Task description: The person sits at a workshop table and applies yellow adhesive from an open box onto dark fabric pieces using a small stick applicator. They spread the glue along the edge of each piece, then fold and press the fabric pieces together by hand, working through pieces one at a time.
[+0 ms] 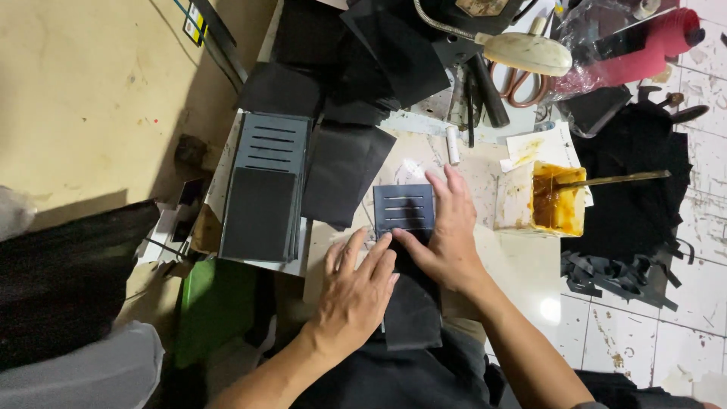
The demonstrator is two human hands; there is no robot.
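Closest to the lens, a dark flat sheet point(413, 310) is being pressed down on the bench point(522, 265) by both hands, its near end lying just before the person's lap. Further left, a yellowish floor point(83, 91) is being shown, and a green object point(216, 303) is lying low beside the bench edge. A stack of grey slotted panels point(265, 193) is being kept on the bench's left part, with loose black sheets point(344, 170) lying just beside it. The left hand point(356, 295) is being laid flat on the dark sheet, fingers spread, nothing being pinched in its grip. A grey slotted piece point(404, 206) is lying at the sheet's far end, touched by the right hand point(448, 235), which is being held flat with fingers spread, its grip closed on nothing. To the right, an open yellow container of amber glue point(556, 201) is standing, with a stick point(617, 179) resting in it. Farther right, black scraps point(621, 273) are lying on white tiles point(666, 333), and a red spool point(644, 49) is lying at the top.
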